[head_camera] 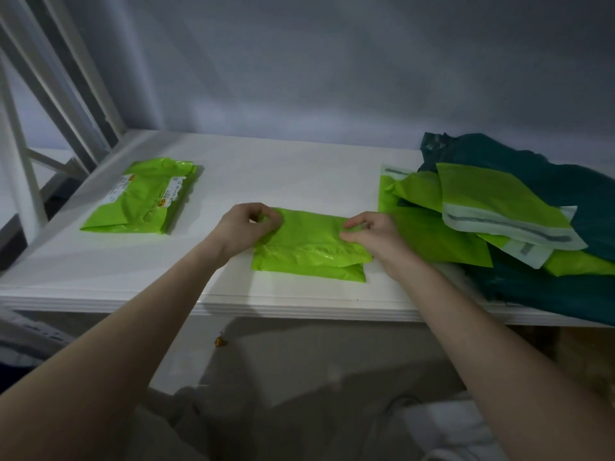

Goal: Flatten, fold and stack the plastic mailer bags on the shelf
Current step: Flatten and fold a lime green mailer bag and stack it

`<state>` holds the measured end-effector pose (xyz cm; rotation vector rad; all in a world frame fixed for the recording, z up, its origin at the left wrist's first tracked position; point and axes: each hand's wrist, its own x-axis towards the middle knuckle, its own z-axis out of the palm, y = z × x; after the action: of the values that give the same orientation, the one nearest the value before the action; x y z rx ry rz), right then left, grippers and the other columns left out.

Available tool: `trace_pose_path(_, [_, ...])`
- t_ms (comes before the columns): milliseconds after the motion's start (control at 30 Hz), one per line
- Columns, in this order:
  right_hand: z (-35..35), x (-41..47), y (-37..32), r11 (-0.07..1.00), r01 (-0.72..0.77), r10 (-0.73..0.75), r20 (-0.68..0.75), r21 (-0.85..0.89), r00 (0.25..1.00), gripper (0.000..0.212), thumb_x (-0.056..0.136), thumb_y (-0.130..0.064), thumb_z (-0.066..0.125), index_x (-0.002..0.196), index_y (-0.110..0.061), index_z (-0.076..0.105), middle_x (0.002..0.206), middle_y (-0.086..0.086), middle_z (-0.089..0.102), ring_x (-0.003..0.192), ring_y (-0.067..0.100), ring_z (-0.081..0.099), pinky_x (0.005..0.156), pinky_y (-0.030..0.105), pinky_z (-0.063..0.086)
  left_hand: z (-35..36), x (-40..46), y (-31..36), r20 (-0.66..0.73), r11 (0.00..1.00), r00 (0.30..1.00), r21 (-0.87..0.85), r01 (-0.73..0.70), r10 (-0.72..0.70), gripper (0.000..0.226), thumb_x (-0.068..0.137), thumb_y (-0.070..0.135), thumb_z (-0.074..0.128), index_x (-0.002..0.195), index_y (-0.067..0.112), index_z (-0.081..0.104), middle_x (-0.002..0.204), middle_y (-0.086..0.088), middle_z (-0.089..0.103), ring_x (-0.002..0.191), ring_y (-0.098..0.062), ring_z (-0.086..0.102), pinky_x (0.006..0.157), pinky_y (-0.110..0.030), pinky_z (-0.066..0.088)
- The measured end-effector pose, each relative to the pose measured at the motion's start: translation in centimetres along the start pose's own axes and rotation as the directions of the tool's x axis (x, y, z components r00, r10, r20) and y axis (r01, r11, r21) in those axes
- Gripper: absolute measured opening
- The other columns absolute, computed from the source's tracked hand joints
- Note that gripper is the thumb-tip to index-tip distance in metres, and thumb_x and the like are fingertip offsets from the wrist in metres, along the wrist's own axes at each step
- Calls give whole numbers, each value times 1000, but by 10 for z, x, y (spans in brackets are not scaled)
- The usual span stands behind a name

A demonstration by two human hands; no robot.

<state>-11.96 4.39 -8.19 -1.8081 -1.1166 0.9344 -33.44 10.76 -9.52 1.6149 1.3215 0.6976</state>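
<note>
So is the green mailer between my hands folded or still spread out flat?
Folded. The green mailer lies doubled, an upper layer overlapping a lower edge, with the left hand and right hand pinching its top corners.

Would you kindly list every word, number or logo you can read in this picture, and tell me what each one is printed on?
White label on the folded green stack at left: digits, roughly "1014 05 33", uncertain.
Second white label on the same stack: print too small to read.
Round orange logos beside both labels: blurred.
Grey strips on the mailer pile at right: no legible text.
</note>
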Motion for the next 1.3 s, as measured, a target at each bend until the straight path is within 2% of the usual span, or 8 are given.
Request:
trace_pose_path(467, [10,-10,10,988,105,-115,-90,-113,989,17,76,-4,72,93,-3,71,56,-6,24,51,7,27,43,15,22,5,-10,-4,-23,984,999,174,-29,34,26,86,22,66,111,23,66,117,-6,52,104,-23,56,95,-35,46])
trace_pose_path(633, [12,-11,15,968,143,-168,-109,-204,980,15,80,-5,68,95,-5,71,55,-15,31,52,1,32,47,11,30,9,-14,-4,-31,936,994,340,-89,106,35,89,20,61,123,16,60,111,-8,46,103,-23,52,88,-17,34])
trace_pose_path(767, [19,-13,17,920,165,-214,-102,-356,972,16,84,-10,65,99,-8,69,92,6,61,90,19,56,70,17,33,11,-17,-6,-10,893,986,425,-148,168,38,89,18,60,127,11,57,108,-12,44,100,-24,49,88,-14,29])
trace_pose_path(833, [21,-14,20,883,157,-217,-89,-442,972,18,85,-13,64,102,-8,68,109,14,57,108,28,52,86,24,33,11,-19,-8,4,853,980,491,-175,198,40,90,20,58,129,11,55,114,-15,45,110,-30,46,98,-23,30])
trace_pose_path(933, [19,-16,19,812,137,-232,-98,-567,968,29,85,-20,63,112,-11,65,115,13,48,114,30,42,97,31,34,11,-24,-8,10,759,979,630,-163,202,46,90,32,51,133,16,49,122,-13,40,115,-32,39,102,-39,34])
trace_pose_path(1100, [15,-19,14,753,126,-218,-64,-646,974,44,81,-23,61,123,-9,58,121,11,44,117,30,38,103,30,29,11,-30,6,24,664,987,737,-124,157,72,72,52,27,132,17,45,142,-7,27,129,-30,27,104,-43,29])
trace_pose_path(1200, [20,-19,7,740,242,-357,-61,-627,932,42,80,-14,59,120,-2,57,119,15,47,116,31,43,101,33,35,16,-29,13,6,687,966,702,-188,259,84,68,55,13,134,12,43,147,-8,27,134,-28,27,108,-39,25])
trace_pose_path(1300, [36,-17,1,648,383,-518,-12,-659,855,42,83,-18,46,117,4,59,120,19,56,112,36,52,97,39,42,30,-24,16,38,649,917,694,-310,398,70,80,42,16,131,4,46,140,-14,42,127,-30,42,107,-37,31])
